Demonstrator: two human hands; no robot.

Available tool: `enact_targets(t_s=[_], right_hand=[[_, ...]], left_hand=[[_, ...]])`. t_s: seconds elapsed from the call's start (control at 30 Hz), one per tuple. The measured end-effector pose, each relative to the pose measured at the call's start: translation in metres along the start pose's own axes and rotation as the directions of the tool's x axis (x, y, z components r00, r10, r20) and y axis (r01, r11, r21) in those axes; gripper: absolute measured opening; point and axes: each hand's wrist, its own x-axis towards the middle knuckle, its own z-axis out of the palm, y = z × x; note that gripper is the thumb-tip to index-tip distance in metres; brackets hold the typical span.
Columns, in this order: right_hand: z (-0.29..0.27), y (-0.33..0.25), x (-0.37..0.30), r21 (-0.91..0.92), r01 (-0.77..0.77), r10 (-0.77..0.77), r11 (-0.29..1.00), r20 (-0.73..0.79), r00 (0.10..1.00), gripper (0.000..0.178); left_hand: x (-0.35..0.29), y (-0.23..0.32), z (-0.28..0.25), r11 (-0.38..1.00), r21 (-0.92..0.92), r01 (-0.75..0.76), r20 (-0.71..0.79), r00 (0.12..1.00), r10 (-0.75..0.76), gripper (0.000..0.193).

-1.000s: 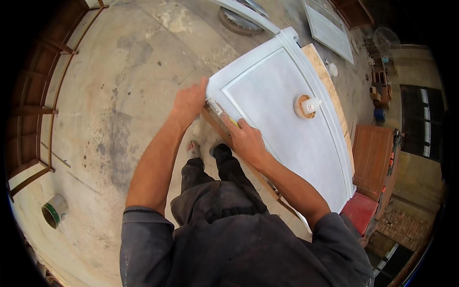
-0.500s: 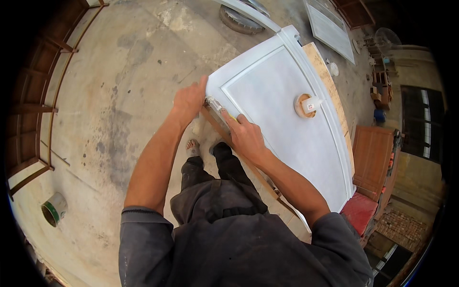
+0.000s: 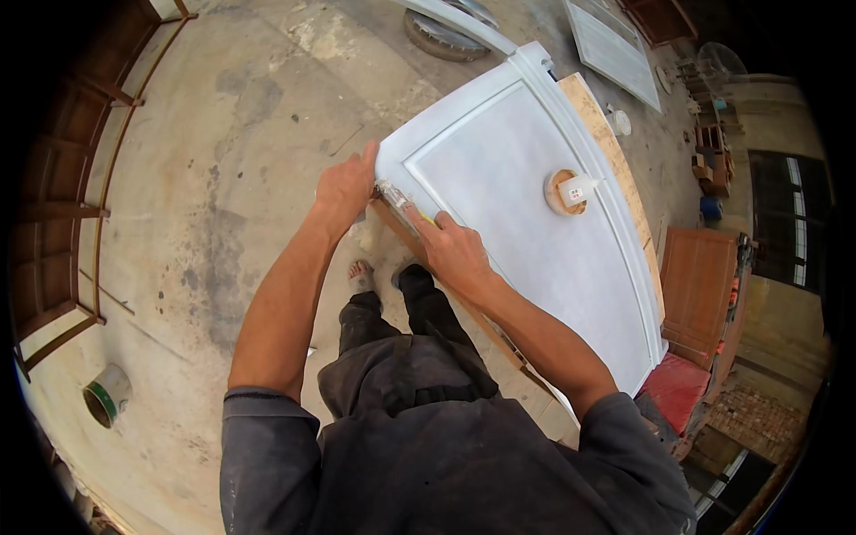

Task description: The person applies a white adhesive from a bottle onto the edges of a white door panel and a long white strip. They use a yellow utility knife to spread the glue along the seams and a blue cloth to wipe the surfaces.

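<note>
1. White panel: lies face up before the person, toward the right, with a plywood board jutting past its far edge and a wooden rail below its near edge.
2. Left hand: bent fingers at the panel's left corner. Whether they clamp the corner or a small object cannot be told.
3. Right hand: closed around a flat tool with a yellow part, its pale front end at the near edge, just beside the left corner.
4. Weight and stiffness: judged rigid and fairly heavy; the broad span probably calls for support at two opposite edges.
5. Surface: probably smooth and somewhat slippery if dusty. The raised moulding and corners look most prone to chipping.
6. Hold: take the outer frame at its edges, away from the moulding.
7. Loose load: a round tub and a white bottle stand toward the far edge; tilting could make them slide.
</note>
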Motion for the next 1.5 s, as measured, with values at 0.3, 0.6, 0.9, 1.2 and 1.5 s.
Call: enact_targets(t_s=[0.3, 0.6, 0.9, 1.2, 1.5], right_hand=[[0.001, 0.001, 0.006, 0.003, -0.022, 0.022, 1.0, -0.038, 0.999, 0.051], [-0.009, 0.001, -0.015, 0.054, -0.067, 0.065, 0.996, 0.046, 0.997, 0.055], [-0.003, -0.003, -0.001, 0.024, -0.049, 0.048, 0.998, 0.043, 0.998, 0.05], [-0.004, -0.006, 0.006, 0.001, -0.01, 0.01, 1.0, 0.047, 0.999, 0.051], [-0.015, 0.007, -0.05, 0.011, -0.063, 0.061, 0.998, 0.127, 0.99, 0.056]], left_hand=[[-0.001, 0.006, -0.002, 1.0, -0.017, 0.013, -0.015, 1.0, -0.013, 0.045], [0.001, -0.004, 0.011, 1.0, -0.009, 0.006, -0.044, 0.999, -0.006, 0.033], [0.0, -0.003, 0.01, 1.0, 0.007, 0.024, -0.026, 0.999, -0.024, 0.035], [-0.001, -0.001, 0.006, 0.998, 0.007, 0.062, 0.007, 0.998, -0.062, 0.062], [0.001, -0.005, 0.01, 0.999, 0.001, 0.037, 0.001, 0.999, -0.037, 0.043]])
